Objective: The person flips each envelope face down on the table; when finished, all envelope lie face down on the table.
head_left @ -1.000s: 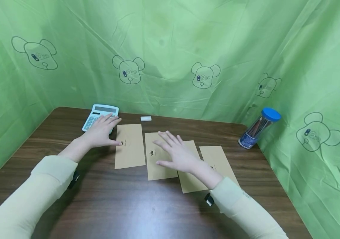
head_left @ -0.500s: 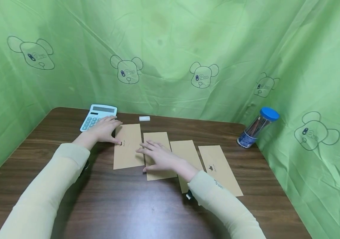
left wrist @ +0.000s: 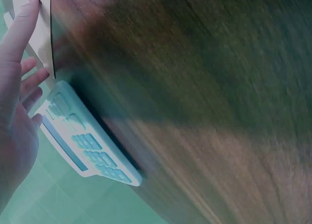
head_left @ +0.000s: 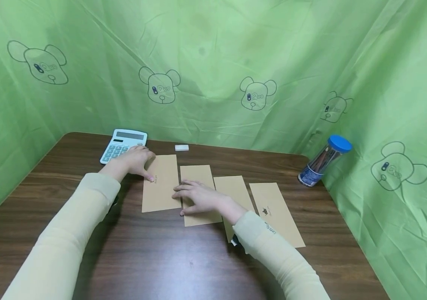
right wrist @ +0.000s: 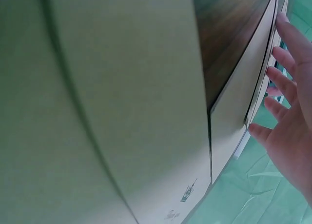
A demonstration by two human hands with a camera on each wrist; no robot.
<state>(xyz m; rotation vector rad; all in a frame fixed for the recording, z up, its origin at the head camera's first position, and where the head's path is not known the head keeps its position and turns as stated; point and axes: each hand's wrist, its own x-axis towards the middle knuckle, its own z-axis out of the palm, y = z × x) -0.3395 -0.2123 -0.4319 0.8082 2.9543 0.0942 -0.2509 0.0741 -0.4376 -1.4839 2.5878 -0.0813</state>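
Four-sided brown paper envelopes lie in a row on the wooden table. My left hand reaches to the leftmost envelope, its thumb on the printed face and its fingers at the upper left edge. Over the second envelope spreads my right hand, fingertips right at the leftmost envelope's right edge. Both hands have loosely extended fingers in the wrist views. The third envelope is partly covered by the right forearm, and a fourth envelope with a small crown print lies furthest right.
A light blue calculator lies just behind the left hand. Near the table's back edge is a small white block. A clear jar with a blue lid stands at the back right, before the green curtain.
My right hand has moved left and down from above the second and third envelopes to the leftmost one's right edge. My left hand has shifted slightly right, off the calculator, onto that envelope.
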